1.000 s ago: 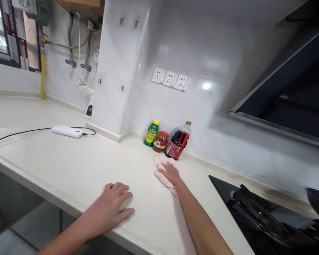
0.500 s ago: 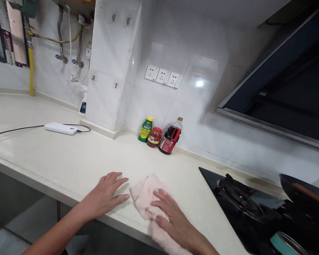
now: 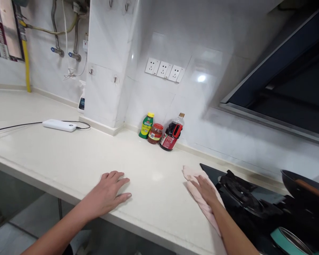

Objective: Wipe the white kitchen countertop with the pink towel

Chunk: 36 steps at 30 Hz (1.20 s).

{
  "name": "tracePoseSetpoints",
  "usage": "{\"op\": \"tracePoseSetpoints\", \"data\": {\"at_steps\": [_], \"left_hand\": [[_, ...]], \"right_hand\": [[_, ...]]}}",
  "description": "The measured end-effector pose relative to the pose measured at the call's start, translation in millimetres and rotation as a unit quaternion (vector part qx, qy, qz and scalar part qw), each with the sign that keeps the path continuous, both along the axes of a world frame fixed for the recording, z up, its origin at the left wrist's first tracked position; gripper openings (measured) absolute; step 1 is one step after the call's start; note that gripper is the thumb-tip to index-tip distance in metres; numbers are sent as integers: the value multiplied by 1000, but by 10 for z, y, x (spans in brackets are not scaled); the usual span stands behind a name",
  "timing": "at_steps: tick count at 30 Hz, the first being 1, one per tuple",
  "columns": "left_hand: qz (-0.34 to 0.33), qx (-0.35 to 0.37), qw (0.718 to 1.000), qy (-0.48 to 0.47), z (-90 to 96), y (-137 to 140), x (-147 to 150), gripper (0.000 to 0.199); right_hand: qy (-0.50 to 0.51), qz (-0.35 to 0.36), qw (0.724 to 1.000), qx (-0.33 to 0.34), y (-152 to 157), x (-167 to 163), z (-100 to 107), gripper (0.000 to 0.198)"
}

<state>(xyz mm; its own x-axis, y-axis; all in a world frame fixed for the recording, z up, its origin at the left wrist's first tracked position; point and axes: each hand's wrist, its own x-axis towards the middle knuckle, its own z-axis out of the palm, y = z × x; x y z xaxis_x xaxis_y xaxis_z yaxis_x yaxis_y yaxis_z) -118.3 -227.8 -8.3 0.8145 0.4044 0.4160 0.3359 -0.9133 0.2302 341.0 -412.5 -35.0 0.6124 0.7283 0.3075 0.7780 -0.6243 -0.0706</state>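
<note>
Right hand (image 3: 206,189) flat on cloth (image 3: 200,204) by cooktop (image 3: 268,193), left hand (image 3: 108,194) loose, jar (image 3: 155,134) between bottles (image 3: 171,135) behind

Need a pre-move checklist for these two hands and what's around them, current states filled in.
1. Right hand on the pale pink fabric cloth: ok, palm down on it.
2. Left hand holding nothing: ok, fingers spread near the front edge of the cream countertop.
3. Cloth clear of the flat black glass cooktop: not ok, in view it overlaps the left edge.
4. Black round burner cold: cannot tell.
5. Squat red-lidded glass jar clear of the cloth: ok, well apart.
6. White oblong plastic device clear of both hands: ok, far left.
</note>
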Motion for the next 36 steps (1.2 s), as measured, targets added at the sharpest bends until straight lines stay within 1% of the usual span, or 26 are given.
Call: {"op": "tracePoseSetpoints", "data": {"at_steps": [2,3,5,7,9,12,14,15,16,17,18,19,21,22,25,27,28,30,32,34,36], "left_hand": [[11,-8,1000,-3,-25,6,2,47],[15,-12,1000,-5,-41,12,3,48],[22,-18,1000,-13,-76,35,6,51],[28,-24,999,-29,-116,69,10,53],[31,-30,998,-51,-158,113,17,54],[28,-41,996,-73,-209,183,29,55],[27,-51,996,-74,-218,218,34,55],[29,-57,995,-72,-214,227,36,54],[32,-64,995,-68,-203,229,36,54],[35,-70,995,-62,-187,227,36,54],[37,-73,995,-54,-169,220,34,54],[36,-74,996,-45,-149,210,33,54],[28,-71,997,-30,-118,193,30,55],[23,-68,997,-26,-109,189,29,55],[16,-64,998,-21,-102,190,28,58],[14,-61,998,-20,-97,190,28,58],[12,-59,998,-17,-90,184,28,58],[7,-51,999,-11,-64,161,29,58],[5,-42,999,-1,-29,127,30,58],[3,-33,999,11,0,94,32,57],[1,-24,1000,19,15,73,33,55]], "right_hand": [[51,1,998,-25,367,-260,100,55],[72,20,997,-33,531,-436,142,55],[103,84,990,-46,792,-855,212,55],[126,162,977,-57,930,-1328,274,54],[143,245,956,-67,930,-1807,332,53],[160,359,916,-82,722,-2415,400,51],[165,415,891,-84,519,-2673,414,49],[167,435,881,-80,419,-2739,406,50],[167,447,876,-73,325,-2757,388,49],[163,449,876,-61,237,-2724,360,48],[153,438,885,-47,153,-2639,324,46],[138,415,899,-30,68,-2504,281,44],[106,348,931,-1,-134,-2108,181,43],[96,315,944,10,-265,-1866,129,47],[77,240,967,36,-814,-1134,-26,62],[59,190,979,52,-1258,-774,-133,65],[50,168,983,60,-1471,-660,-193,65],[18,133,989,70,-1817,-578,-320,62],[-29,101,992,75,-2006,-670,-437,58],[-74,70,992,81,-2034,-884,-510,53],[-96,45,990,90,-1942,-1159,-527,50]]}}
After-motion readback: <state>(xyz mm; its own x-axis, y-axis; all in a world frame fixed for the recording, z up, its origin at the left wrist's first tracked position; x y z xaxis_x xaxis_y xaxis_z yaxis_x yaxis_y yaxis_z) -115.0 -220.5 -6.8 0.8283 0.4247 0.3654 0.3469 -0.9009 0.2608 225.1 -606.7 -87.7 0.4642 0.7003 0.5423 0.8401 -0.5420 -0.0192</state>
